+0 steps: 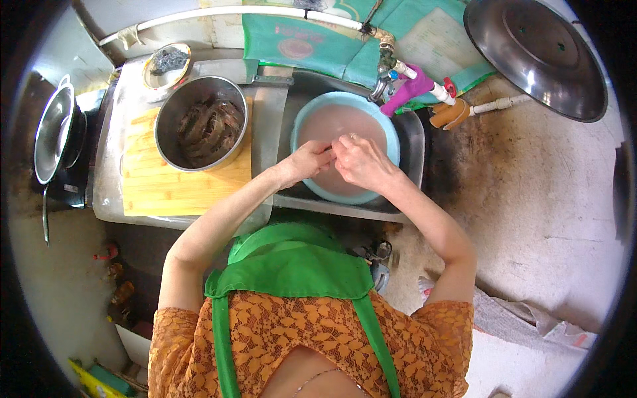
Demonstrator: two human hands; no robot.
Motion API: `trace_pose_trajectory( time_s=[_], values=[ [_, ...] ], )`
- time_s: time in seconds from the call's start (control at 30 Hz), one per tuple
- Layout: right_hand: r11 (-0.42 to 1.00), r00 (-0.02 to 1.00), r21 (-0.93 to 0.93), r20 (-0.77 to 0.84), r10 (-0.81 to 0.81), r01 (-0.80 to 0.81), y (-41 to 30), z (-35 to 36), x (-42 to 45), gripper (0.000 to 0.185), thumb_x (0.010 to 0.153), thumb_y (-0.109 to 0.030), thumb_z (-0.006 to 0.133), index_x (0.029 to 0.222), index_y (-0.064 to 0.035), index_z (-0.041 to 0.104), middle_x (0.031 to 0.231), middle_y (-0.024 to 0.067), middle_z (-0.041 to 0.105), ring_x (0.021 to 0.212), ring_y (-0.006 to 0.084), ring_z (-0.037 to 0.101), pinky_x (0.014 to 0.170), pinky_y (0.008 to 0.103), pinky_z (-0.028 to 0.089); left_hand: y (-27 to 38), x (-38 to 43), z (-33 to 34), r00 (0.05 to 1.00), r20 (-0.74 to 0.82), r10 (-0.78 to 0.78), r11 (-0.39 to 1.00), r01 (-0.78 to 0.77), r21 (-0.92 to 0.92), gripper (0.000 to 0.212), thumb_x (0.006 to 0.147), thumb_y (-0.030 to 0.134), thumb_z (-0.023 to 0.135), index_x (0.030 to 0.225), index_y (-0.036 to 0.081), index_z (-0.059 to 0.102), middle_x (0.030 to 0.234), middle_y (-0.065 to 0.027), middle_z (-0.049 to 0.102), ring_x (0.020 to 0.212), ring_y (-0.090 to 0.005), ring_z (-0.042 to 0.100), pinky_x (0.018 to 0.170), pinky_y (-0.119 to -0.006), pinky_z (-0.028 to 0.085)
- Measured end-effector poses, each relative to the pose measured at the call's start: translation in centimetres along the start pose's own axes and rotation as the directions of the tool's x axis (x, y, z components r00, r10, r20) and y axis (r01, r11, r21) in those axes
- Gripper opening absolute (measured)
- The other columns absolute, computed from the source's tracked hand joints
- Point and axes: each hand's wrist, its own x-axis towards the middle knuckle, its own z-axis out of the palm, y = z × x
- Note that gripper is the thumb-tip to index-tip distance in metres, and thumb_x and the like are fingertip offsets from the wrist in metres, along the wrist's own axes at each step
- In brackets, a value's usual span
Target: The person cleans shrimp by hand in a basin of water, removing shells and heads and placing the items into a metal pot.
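My left hand (311, 159) and my right hand (359, 161) meet above a light blue plastic basin (394, 134) filled with cloudy, pinkish water (343, 119). Their fingertips come together around something small and dark that the fingers mostly hide, so I cannot tell what it is. The basin sits in a metal sink (417, 149). To the left, a deep steel pot (171, 151) holds several raw, greyish-brown shrimp (211, 129), and it stands on a wooden cutting board (164, 194).
A cleaver (234, 72) lies behind the pot, beside a small bowl (182, 82) with dark scraps. Taps (382, 87) and a pipe rise behind the basin. A large wok (542, 54) hangs at upper right; a pan (54, 132) stands at far left.
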Motion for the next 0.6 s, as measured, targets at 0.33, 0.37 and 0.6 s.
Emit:
trace_pose_trajectory(
  time_s=[0.33, 0.37, 0.6],
  values=[
    [0.984, 0.973, 0.159, -0.199, 0.115, -0.084, 0.4, 0.3, -0.3, 0.016, 0.077, -0.007, 0.062, 0.088, 0.0028, 0.063, 0.081, 0.0179, 0.060, 0.075, 0.0339, 0.061, 0.063, 0.0416, 0.052, -0.4, -0.6, 1.8, 0.891, -0.242, 0.384, 0.780, -0.173, 0.602, 0.022, 0.094, 0.022, 0.049, 0.093, 0.000, 0.052, 0.082, -0.0243, 0.059, 0.080, -0.0435, 0.056, 0.066, -0.047, 0.044],
    [0.972, 0.970, 0.201, -0.185, 0.157, -0.119, 0.3, 0.2, -0.4, 0.015, 0.076, -0.006, 0.062, 0.089, 0.0029, 0.063, 0.082, 0.0177, 0.061, 0.074, 0.0338, 0.062, 0.063, 0.0417, 0.052, -0.2, -0.6, 2.0, 0.901, -0.257, 0.350, 0.771, -0.121, 0.625, 0.021, 0.094, 0.021, 0.050, 0.092, 0.001, 0.051, 0.083, -0.0253, 0.059, 0.081, -0.0451, 0.056, 0.066, -0.048, 0.044],
    [0.892, 0.920, 0.405, -0.235, 0.313, -0.200, 0.0, -0.3, -0.1, 0.015, 0.075, 0.001, 0.060, 0.089, 0.0002, 0.065, 0.077, 0.0164, 0.063, 0.067, 0.0316, 0.062, 0.059, 0.0384, 0.050, -1.2, -0.4, 2.8, 0.811, -0.268, 0.521, 0.644, -0.167, 0.746, 0.017, 0.092, 0.017, 0.052, 0.093, 0.002, 0.046, 0.077, -0.0214, 0.058, 0.077, -0.0411, 0.058, 0.065, -0.049, 0.046]
  ],
)
